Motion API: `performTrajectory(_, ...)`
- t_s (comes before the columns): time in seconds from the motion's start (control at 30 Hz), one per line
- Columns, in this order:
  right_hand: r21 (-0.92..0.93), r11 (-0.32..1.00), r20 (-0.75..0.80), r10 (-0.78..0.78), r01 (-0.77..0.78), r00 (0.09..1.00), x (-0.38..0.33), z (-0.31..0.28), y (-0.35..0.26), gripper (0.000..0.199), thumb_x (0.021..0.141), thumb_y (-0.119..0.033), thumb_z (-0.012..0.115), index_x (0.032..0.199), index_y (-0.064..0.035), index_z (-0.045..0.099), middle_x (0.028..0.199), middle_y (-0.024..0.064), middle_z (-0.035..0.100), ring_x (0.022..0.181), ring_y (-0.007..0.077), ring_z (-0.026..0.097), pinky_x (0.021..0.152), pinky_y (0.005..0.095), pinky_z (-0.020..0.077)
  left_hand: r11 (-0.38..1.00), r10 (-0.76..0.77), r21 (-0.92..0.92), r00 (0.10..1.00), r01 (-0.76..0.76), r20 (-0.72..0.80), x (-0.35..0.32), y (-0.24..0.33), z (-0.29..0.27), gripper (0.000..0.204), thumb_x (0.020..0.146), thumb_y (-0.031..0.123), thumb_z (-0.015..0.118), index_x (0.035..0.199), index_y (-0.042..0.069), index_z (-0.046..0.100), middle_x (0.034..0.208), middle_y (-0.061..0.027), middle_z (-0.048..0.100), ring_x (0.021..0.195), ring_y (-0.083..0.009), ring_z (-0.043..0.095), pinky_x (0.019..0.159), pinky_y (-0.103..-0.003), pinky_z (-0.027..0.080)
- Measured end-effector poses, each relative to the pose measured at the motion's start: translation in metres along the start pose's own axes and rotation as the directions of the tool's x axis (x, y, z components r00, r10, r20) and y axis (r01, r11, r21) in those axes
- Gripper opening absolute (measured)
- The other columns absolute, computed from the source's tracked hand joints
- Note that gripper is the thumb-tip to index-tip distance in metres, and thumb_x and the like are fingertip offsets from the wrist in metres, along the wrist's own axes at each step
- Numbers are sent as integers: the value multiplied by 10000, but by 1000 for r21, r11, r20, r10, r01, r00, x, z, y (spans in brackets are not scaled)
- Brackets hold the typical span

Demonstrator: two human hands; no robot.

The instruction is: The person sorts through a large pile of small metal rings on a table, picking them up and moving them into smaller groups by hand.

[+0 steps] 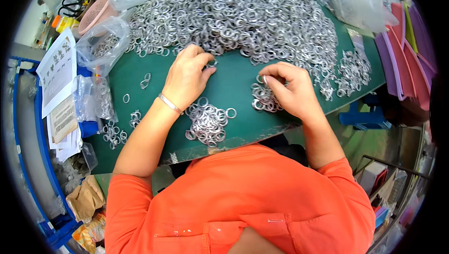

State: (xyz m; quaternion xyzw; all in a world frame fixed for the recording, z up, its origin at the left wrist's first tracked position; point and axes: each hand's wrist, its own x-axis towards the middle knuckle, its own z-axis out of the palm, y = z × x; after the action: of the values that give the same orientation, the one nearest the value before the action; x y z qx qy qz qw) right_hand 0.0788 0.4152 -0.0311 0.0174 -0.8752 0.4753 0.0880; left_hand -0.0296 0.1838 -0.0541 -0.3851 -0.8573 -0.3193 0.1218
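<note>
Small shiny metal rings point(208, 123) lie at six o'clock on the green tabletop point(234, 74), with the left hand point(187, 76) pinching one ring at the big pile point(234, 15) and the right hand point(290, 88) pinching another; picking them singly seems wisest.
</note>
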Motion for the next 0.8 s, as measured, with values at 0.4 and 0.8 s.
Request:
performTrajectory(0.4,414,879,179,175,-235,968,1,-14,10,148,875,-53,634,989,18,696,768,12,674,649,33,583,555,221,459,999,-32,-44,996,28,-78,-6,2,3,89,815,-41,663,882,3,625,982,-108,625,792,-245,625,705,-323,517)
performTrajectory(0.8,-242,935,151,-229,260,962,16,-10,4,80,820,-19,639,897,2,649,812,153,641,811,336,626,728,395,493,451,-651,-762,756,464,75,-52,27,-26,157,897,-13,656,1052,-31,635,931,-71,684,768,-124,669,695,-239,555)
